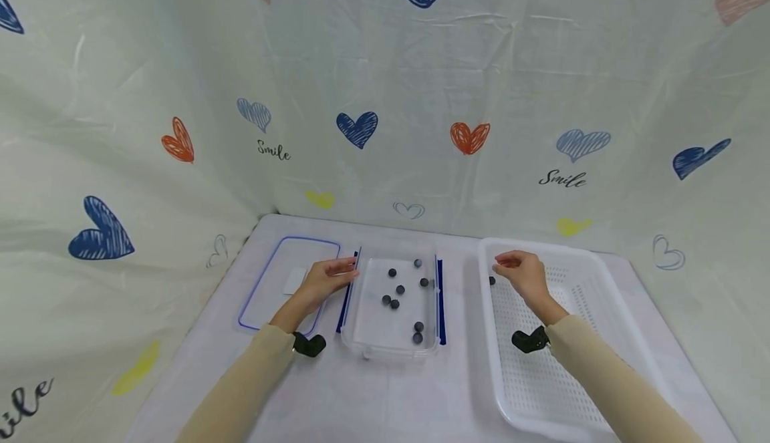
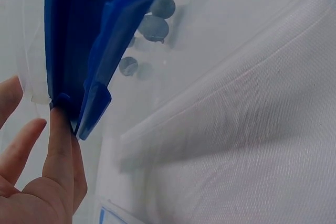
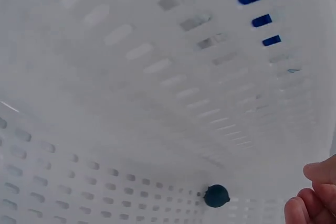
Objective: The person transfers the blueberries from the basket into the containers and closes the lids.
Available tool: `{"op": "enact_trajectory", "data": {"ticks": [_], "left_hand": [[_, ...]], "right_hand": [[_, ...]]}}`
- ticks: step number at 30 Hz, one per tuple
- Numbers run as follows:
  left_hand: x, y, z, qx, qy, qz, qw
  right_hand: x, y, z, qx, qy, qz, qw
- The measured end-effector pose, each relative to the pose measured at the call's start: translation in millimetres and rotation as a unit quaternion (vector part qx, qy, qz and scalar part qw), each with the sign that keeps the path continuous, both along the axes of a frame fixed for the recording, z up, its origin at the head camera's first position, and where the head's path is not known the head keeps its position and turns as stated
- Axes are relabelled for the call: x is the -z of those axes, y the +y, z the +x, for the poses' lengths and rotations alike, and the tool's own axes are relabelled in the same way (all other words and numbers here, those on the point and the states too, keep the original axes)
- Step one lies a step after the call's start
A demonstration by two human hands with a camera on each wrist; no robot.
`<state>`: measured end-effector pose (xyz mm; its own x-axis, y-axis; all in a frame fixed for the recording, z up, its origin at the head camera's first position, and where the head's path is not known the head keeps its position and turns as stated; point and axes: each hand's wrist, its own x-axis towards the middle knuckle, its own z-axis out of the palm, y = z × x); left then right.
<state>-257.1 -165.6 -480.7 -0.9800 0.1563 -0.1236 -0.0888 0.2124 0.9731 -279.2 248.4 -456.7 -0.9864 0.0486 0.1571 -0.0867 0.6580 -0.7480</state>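
A clear plastic box (image 1: 373, 348) with blue side latches holds several small dark balls (image 1: 400, 289). My left hand (image 1: 325, 282) is at its left side, fingers nearly straight. In the left wrist view, fingertips touch the lower end of the folded-down blue latch (image 2: 68, 40). My right hand (image 1: 525, 277) hovers over the left side of a white perforated basket (image 1: 505, 389), fingers loosely bent, with nothing visible between them. Close by the fingers, one dark ball (image 3: 217, 196) lies in the basket, against its wall in the right wrist view.
A clear lid with a blue rim (image 1: 281, 239) lies left of the box, partly behind the left forearm. White cloth (image 1: 385, 403) covers the table. A curtain (image 1: 385, 62) printed with hearts hangs behind and at the sides.
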Motion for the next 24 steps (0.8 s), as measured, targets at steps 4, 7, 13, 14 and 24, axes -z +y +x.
{"op": "enact_trajectory", "data": {"ticks": [4,7,13,14,24], "left_hand": [[13.9,-2,-7.4,-0.011,0.001,0.004,0.9999],[15.0,-2,-7.7,-0.015,0.002,-0.002,0.9999],[10.3,-2,-5.1,-0.017,-0.003,0.001,0.9999],[7.9,-2,-4.0,-0.015,-0.005,0.001,0.9999],[-15.9,2,10.3,-0.001,-0.002,-0.006,1.0]], "right_hand": [[8.6,1,-0.4,-0.003,0.001,0.0,1.0],[15.6,2,-1.9,-0.004,-0.003,0.001,1.0],[22.3,3,-3.3,-0.007,-0.003,0.019,1.0],[22.6,3,-3.2,-0.007,-0.003,0.021,1.0],[28.1,3,-2.8,-0.007,0.005,0.032,0.999]]}}
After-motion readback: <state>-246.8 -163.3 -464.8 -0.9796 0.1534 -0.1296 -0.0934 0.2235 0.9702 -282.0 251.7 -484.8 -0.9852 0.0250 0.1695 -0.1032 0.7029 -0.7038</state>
